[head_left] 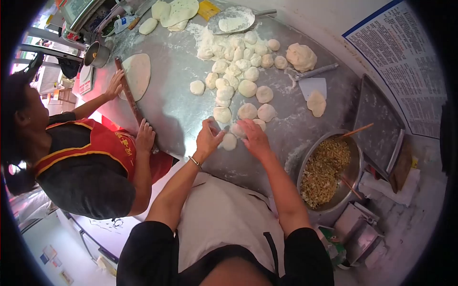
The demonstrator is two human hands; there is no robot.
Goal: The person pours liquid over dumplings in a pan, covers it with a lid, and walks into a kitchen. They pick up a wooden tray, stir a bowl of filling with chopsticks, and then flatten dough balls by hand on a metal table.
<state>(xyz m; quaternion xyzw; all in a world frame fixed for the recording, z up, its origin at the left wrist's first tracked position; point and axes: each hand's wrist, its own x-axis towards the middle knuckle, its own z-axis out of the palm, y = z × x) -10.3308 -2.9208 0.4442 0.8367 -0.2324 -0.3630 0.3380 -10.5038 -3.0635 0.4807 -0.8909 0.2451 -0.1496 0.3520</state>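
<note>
My left hand (209,139) is at the near edge of the dough pieces, its fingers curled beside a small round dough piece (229,141). What its fingers hold, if anything, is too small to make out. My right hand (254,138) lies with its fingers spread over another dough piece (237,130), partly covering it. Just beyond both hands are more round pieces, among them one (222,114) at the left and one (247,111) at the right. Many floured dough balls (233,70) continue up the metal table (176,90).
At the left a co-worker in a red apron (112,145) holds a rolling pin (128,90) against flat dough (138,71). A large bowl of filling (327,171) stands at the right, near a metal tray (374,124). A big dough lump (301,57) lies at the back right.
</note>
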